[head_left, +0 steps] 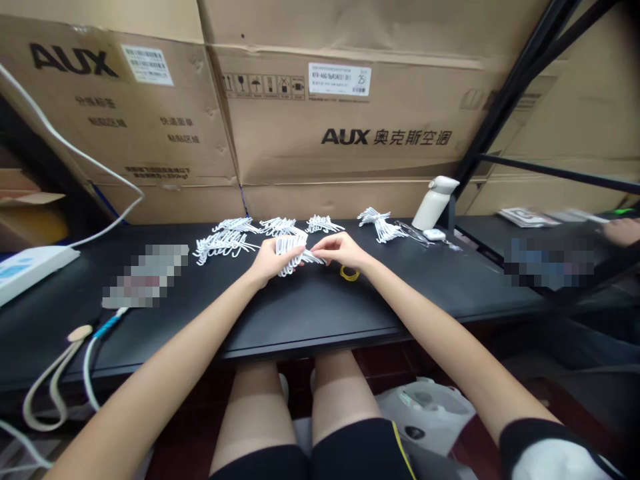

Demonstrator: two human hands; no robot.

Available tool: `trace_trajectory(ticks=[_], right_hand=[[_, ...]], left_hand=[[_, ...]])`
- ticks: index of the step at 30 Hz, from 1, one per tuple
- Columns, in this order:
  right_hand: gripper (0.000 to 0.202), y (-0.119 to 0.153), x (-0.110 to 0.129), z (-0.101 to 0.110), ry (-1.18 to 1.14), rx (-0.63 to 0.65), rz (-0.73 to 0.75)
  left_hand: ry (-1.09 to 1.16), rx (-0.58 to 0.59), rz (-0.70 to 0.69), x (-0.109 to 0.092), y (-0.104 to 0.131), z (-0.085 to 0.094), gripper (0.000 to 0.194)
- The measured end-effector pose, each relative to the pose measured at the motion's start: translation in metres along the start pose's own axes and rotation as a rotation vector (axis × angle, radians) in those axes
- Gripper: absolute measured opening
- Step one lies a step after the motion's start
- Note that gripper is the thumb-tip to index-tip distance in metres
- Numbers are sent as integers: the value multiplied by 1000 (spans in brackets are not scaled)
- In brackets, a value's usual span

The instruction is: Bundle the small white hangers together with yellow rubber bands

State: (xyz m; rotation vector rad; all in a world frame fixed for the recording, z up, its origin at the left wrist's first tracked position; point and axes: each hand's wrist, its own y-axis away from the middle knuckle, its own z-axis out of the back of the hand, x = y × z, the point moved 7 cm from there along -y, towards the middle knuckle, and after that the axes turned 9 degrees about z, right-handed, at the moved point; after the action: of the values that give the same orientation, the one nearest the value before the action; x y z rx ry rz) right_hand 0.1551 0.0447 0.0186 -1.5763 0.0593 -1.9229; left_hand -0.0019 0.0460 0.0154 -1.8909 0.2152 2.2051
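Observation:
My left hand [271, 261] is closed around a bundle of thin white hooks [291, 252] with curved ends, held just above the black tabletop. My right hand [344, 252] pinches the narrow right end of the same bundle; its fingertips partly hide what lies between them. Below my right hand lie yellow rubber bands [349, 273]. Behind my hands, several similar bundles rest on the table: a larger one [223, 245] at left, others [278, 227] in the middle, and one gathered at its waist [383, 225] at right.
A white bottle [433, 202] stands at the back right by a small white case [434, 235]. A blurred-out flat device [147, 275] with a cable and a white box [33, 268] lie left. Large cardboard boxes [350, 153] wall the back. Another person's hand [623, 231] shows far right.

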Motion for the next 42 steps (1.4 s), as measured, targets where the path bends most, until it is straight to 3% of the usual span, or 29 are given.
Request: trace_trajectory(ticks=[42], right_hand=[[28,-1,0,0,8,-20,-2]], left_hand=[[4,-10,25,1,-1,1,45]])
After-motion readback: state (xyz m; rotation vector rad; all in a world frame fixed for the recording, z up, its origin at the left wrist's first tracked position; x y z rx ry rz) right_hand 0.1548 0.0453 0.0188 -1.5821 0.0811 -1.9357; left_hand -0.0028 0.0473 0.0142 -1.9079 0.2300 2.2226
